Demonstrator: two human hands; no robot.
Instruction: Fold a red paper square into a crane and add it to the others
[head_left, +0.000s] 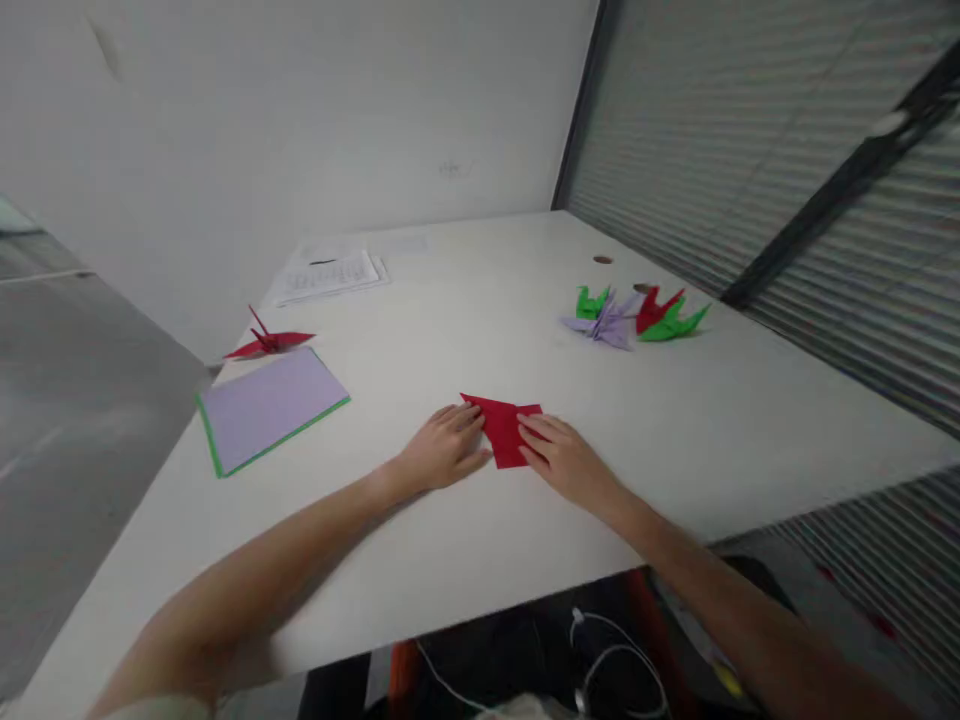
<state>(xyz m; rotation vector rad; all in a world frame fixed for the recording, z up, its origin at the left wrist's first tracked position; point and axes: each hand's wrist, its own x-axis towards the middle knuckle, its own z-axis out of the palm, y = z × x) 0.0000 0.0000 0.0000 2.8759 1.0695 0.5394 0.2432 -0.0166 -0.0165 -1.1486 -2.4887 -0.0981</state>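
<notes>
"Red wings on the far left! What is that?"

"It's a folded paper bird [271, 343]. It sits just behind the flat paper pile [274, 408]."

"Why is the pile there?"

"Maybe so it's off to the side but easy to reach. Purple is on top, and green peeks out from under it."

"And farther back?"

"Some white printed sheets [326, 277], with a thin dark thing [323, 262] on them. It could be a pen, but I can't tell. I think they're back there to be out of the way."

"What is the left hand [442, 450] doing?"

"Its fingers lie on the left part of the red paper [507, 440]. That paper is on the white table [480, 560], right in front of the person. Maybe it's there so both hands can get to it."

"And the right hand [564, 458]?"

"Its fingers lie on the right part. The hands are apart, one on each side, with red showing between them. I think that helps keep the paper from sliding. I can't tell if they pinch it or just press."

"What's over on the right?"

"A little bunch of paper birds [609, 324]! Green, purple, red and green. They sit close together past the right hand, maybe so no arm bumps them."
</notes>
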